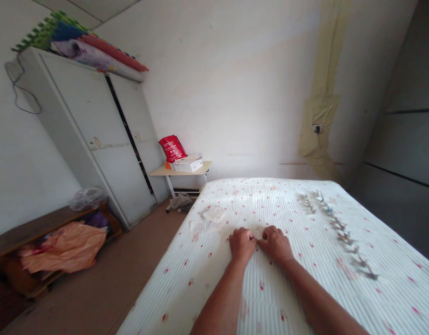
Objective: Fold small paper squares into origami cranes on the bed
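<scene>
My left hand (242, 243) and my right hand (275, 243) are close together over the middle of the bed, fingers curled inward and their tips almost meeting. Whatever they pinch is too small and blurred to name. Under them spreads a white ribbed bedspread (270, 298) with small red spots. Beyond my left hand lie clear plastic packets (213, 214), one with a printed slip. To the right of my right hand, a row of several small grey-brown objects (345, 237) runs across the bed; their kind is blurred.
Left of the bed stands a grey cabinet (91, 121) with rolled foam mats (95, 53) on top. A small table (161, 171) holds a red bag (173, 149) and a white box (189, 164). An orange plastic bag (67, 249) lies on a low wooden bench (18, 235).
</scene>
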A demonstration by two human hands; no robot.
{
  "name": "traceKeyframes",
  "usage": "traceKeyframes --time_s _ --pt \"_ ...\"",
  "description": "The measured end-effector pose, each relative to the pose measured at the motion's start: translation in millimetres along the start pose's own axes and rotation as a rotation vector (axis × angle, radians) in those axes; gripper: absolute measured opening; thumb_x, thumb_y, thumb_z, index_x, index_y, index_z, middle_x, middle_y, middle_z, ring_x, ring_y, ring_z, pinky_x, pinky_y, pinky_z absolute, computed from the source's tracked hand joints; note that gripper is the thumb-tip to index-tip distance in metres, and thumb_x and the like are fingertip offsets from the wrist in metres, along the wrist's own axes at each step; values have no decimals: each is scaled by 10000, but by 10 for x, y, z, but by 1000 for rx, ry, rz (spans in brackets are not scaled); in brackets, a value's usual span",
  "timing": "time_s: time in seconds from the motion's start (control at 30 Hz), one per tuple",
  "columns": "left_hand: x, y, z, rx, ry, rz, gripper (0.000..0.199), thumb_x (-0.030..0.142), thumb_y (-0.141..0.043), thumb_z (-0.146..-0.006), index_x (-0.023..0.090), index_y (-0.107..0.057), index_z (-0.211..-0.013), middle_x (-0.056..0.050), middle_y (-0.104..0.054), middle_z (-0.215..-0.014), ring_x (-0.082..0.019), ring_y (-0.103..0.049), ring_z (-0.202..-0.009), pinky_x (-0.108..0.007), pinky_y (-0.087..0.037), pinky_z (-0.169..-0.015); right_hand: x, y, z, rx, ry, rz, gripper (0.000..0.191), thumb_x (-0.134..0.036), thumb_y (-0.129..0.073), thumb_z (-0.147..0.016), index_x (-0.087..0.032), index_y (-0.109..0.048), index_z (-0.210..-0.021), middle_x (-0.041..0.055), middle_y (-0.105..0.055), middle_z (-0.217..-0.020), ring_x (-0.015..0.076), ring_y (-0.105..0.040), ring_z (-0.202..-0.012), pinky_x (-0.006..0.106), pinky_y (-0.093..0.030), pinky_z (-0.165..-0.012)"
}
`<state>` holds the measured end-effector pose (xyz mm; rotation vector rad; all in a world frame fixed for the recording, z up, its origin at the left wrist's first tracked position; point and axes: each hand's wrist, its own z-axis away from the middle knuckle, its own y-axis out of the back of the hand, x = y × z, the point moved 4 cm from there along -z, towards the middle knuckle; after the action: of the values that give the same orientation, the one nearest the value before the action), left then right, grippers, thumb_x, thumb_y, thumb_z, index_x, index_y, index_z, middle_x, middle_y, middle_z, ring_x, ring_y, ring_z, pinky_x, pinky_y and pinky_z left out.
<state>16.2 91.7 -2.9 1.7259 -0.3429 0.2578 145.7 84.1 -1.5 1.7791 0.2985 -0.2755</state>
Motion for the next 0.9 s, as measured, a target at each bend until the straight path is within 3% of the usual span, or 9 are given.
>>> traceKeyframes --time_s 0.47,0.9 --pt "12 5 5 -30 14 -36 97 304 -556 -728 254 -635 -756 30 -643 -876 -152 -546 -863 -259 -359 -706 18 6 -15 -16 -34 -50 73 -192 -532 -688 -176 -583 -737 42 -571 -874 168 -502 -830 249 -308 -632" --pt "18 36 24 -10 3 -9 97 255 -540 -730 253 -633 -757 33 -648 -875 -153 -550 -867 -263 -361 -714 201 -71 -106 -34 -4 -215 223 -54 -470 -614 -159 -625 -735 57 -610 -876 154 -556 -832 225 -387 -707"
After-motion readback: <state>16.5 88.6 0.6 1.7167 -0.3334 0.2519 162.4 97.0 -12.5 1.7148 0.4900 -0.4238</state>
